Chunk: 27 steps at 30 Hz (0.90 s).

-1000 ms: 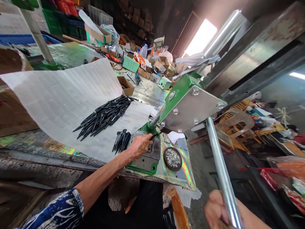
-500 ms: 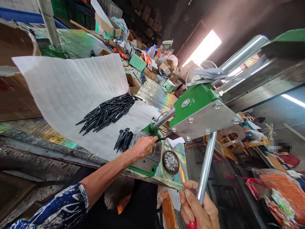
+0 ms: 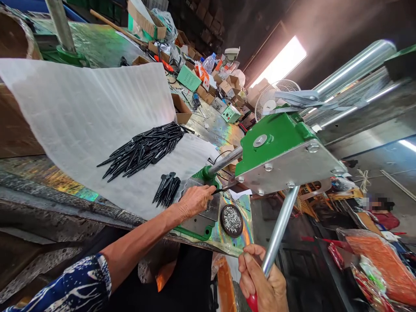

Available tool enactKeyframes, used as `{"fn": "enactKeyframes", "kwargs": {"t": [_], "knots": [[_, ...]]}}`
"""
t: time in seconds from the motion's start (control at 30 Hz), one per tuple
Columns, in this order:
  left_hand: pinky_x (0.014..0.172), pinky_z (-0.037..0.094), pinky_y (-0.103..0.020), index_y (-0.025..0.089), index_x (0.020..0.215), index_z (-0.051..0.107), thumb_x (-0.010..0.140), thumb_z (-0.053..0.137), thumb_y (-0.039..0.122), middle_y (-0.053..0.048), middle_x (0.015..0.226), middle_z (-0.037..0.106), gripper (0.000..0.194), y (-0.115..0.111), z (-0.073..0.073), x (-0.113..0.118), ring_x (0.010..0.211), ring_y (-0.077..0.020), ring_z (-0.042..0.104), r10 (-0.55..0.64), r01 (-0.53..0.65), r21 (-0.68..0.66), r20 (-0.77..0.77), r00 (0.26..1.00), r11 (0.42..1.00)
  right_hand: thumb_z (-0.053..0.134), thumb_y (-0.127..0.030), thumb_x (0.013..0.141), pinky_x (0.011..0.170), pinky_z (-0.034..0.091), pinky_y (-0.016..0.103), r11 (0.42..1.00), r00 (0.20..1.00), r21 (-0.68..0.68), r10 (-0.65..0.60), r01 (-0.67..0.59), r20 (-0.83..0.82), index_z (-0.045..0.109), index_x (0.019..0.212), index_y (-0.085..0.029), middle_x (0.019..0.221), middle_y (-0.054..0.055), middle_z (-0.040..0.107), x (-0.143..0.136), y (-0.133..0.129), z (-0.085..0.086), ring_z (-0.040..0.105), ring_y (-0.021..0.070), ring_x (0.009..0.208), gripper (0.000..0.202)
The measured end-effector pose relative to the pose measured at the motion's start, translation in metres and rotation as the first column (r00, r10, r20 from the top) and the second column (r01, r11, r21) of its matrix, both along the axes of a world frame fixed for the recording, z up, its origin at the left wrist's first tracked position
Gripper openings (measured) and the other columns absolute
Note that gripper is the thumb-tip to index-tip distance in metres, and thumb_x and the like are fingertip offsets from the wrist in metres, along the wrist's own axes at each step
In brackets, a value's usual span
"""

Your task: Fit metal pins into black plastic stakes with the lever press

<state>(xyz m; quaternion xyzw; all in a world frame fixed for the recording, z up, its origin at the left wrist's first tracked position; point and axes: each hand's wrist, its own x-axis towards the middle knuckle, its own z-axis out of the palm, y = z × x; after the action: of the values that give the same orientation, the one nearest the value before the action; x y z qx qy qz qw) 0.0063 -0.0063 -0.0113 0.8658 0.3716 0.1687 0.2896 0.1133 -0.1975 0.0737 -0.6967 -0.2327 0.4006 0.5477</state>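
I see the right hand [image 3: 264, 281], gripping the lever [image 3: 281, 229], now nearer the table's [image 3: 247, 234] front right corner, so its stroke seems advanced, while farther, the left hand [image 3: 196, 200] pinches a black piece [image 3: 221, 190] near the right edge.

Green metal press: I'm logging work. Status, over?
Left hand: holding slim black piece. Right hand: gripping silver metal lever. Round brown dish of silvery pieces beside green base.

Left arm [image 3: 139, 242] stretched forward and inward from lower left; wrist [image 3: 177, 212] held nearly straight. Left hand [image 3: 196, 199] turned back upward, fingers [image 3: 208, 191] bent and drawn together at the tips. Right hand [image 3: 264, 279] held lower, well apart, fingers [image 3: 247, 275] curled into a closed grip; forearm cut off by lower edge.
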Motion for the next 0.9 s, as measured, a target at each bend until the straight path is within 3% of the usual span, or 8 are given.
{"fn": "enactKeyframes", "kwargs": {"t": [0.1, 0.23, 0.43, 0.53, 0.77, 0.9], "knots": [[0.054, 0.037, -0.027, 0.020, 0.102, 0.052, 0.091, 0.041, 0.023, -0.005, 0.096, 0.063, 0.016, -0.002, 0.000, 0.002, 0.078, -0.0243, 0.062, 0.005, -0.004, -0.014, 0.005, 1.000, 1.000, 0.075, -0.043, 0.071, 0.036, 0.027, 0.016, 0.999, 0.998, -0.036, -0.034, 0.036, 0.045, 0.055, 0.088, -0.019, 0.060, -0.001, 0.056, 0.000, 0.005, -0.004, 0.031, 0.0020, 0.036, 0.036], [0.055, 0.038, -0.027, 0.021, 0.101, 0.050, 0.090, 0.040, 0.019, -0.004, 0.098, 0.062, 0.015, -0.004, 0.001, 0.002, 0.083, -0.0244, 0.062, 0.015, -0.015, 0.004, 0.007, 1.000, 1.000, 0.072, -0.044, 0.074, 0.036, 0.034, 0.019, 0.993, 0.979, 0.044, -0.113, 0.107, 0.169, 0.051, 0.098, -0.020, 0.064, -0.002, 0.056, 0.001, 0.011, -0.017, 0.040, 0.0062, 0.039, 0.039], [0.058, 0.039, -0.028, 0.019, 0.102, 0.049, 0.092, 0.038, 0.021, -0.004, 0.099, 0.062, 0.015, -0.002, -0.001, 0.000, 0.085, -0.0241, 0.062, -0.014, 0.015, 0.033, -0.038, 0.999, 0.999, 0.067, -0.050, 0.076, 0.035, 0.037, 0.020, 0.995, 0.988, 0.094, 0.006, -0.020, 0.152, 0.047, 0.098, -0.018, 0.063, -0.003, 0.056, 0.009, 0.010, -0.033, 0.041, 0.0069, 0.039, 0.044], [0.059, 0.040, -0.028, 0.019, 0.101, 0.049, 0.092, 0.040, 0.023, -0.005, 0.099, 0.062, 0.013, -0.003, -0.001, 0.002, 0.086, -0.0250, 0.062, 0.014, -0.011, 0.069, -0.035, 0.999, 0.998, 0.069, -0.049, 0.075, 0.036, 0.035, 0.018, 0.992, 0.990, 0.113, 0.048, -0.064, 0.132, 0.046, 0.098, -0.018, 0.063, -0.004, 0.055, 0.009, 0.008, -0.025, 0.038, 0.0055, 0.039, 0.045], [0.061, 0.042, -0.028, 0.019, 0.105, 0.049, 0.089, 0.040, 0.017, -0.005, 0.104, 0.061, 0.018, -0.006, -0.003, 0.005, 0.087, -0.0247, 0.062, 0.047, -0.042, 0.077, -0.064, 0.997, 0.996, 0.071, -0.048, 0.074, 0.038, 0.034, 0.018, 0.994, 0.994, -0.023, 0.104, -0.103, 0.036, 0.047, 0.101, -0.015, 0.063, -0.001, 0.056, 0.005, -0.017, 0.020, 0.037, 0.0050, 0.041, 0.049], [0.064, 0.044, -0.029, 0.018, 0.106, 0.049, 0.090, 0.038, 0.016, -0.006, 0.103, 0.061, 0.019, -0.008, 0.000, 0.005, 0.087, -0.0244, 0.062, 0.056, -0.046, 0.102, -0.105, 0.993, 0.994, 0.074, -0.051, 0.069, 0.037, 0.035, 0.020, 0.992, 0.993, -0.057, 0.115, -0.115, -0.006, 0.049, 0.099, -0.015, 0.062, 0.000, 0.056, 0.007, -0.019, 0.027, 0.038, 0.0063, 0.040, 0.053]]}}
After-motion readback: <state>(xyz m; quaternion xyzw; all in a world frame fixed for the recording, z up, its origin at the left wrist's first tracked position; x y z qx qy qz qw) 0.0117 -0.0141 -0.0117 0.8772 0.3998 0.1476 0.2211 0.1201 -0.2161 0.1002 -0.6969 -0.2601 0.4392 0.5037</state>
